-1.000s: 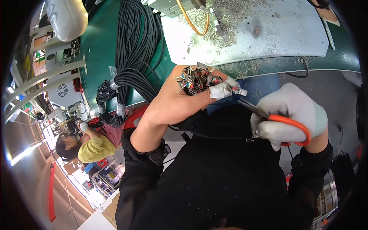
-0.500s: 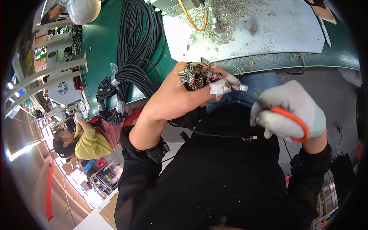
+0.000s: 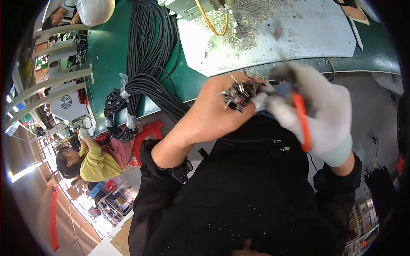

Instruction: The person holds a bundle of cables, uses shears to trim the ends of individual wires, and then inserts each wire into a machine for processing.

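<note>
My left hand is closed round a bunch of cable ends, their small metal connectors and bare coloured wires poking up out of the fist. White wrapping covers its thumb. Close to its fingertips is my right hand in a white glove with darkened fingers, curled round a hand tool with an orange handle. Motion smears that hand's fingers and hides the tool's working end. Two loose connectors lie against my black clothing below the hands.
A thick bundle of black cables runs over the green table and its edge. Metal scraps litter a white plate beside a machine with a yellow hose. At left, a person in yellow sits near a red stool.
My right hand has moved up and left to my left hand's fingertips, the orange handle turning more upright. The left fist with the cable ends has shifted slightly right and down.
</note>
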`<move>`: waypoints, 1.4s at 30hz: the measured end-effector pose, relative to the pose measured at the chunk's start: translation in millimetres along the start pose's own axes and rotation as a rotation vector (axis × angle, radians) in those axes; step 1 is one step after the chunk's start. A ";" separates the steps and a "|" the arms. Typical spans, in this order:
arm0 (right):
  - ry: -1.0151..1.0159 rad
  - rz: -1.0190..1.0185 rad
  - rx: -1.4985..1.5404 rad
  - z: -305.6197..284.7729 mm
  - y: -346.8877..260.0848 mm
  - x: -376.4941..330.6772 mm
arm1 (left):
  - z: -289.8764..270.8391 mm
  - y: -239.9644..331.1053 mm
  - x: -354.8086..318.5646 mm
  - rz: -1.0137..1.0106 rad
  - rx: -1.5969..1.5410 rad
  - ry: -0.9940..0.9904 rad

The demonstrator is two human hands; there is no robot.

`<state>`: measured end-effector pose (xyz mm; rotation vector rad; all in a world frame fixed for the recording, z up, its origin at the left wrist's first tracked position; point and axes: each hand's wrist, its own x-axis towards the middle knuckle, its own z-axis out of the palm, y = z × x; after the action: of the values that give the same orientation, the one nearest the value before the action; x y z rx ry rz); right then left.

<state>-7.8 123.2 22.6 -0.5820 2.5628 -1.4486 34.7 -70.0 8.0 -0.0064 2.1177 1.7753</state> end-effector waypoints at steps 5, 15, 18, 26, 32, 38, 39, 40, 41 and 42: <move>-0.091 -0.017 0.080 4.3 4.9 4.9 | -0.6 2.3 -5.9 0.039 -0.291 0.138; -0.473 0.604 0.792 -11.9 12.8 10.9 | 2.7 -3.9 -0.8 0.466 0.126 0.123; -0.124 -0.282 0.062 -3.3 16.2 1.6 | 8.5 -0.9 -3.0 0.085 -0.398 0.146; 0.119 -0.428 -0.414 11.9 7.4 -6.3 | 14.0 5.8 1.5 0.034 -0.401 0.378; 0.033 -0.237 -0.231 19.6 9.4 -15.6 | 17.3 2.7 5.6 0.190 -0.216 0.356; 0.016 -0.145 0.024 20.7 11.3 -13.9 | 18.6 -3.4 8.2 0.296 -0.132 0.351; 0.016 -0.145 0.023 20.8 11.0 -13.7 | 21.6 -0.7 9.0 0.324 -0.138 0.379; 0.013 -0.131 0.040 20.9 10.4 -14.0 | 24.5 2.1 9.7 0.353 -0.143 0.406; 0.009 -0.117 0.056 20.8 9.7 -14.4 | 25.7 3.6 10.1 0.382 -0.148 0.434; 0.006 -0.103 0.073 20.7 9.2 -14.4 | 24.3 3.4 10.4 0.383 -0.149 0.434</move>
<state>9.3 116.8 2.9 -0.7100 2.5064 -1.5707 31.0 -43.8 5.0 -0.0304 2.3977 2.3291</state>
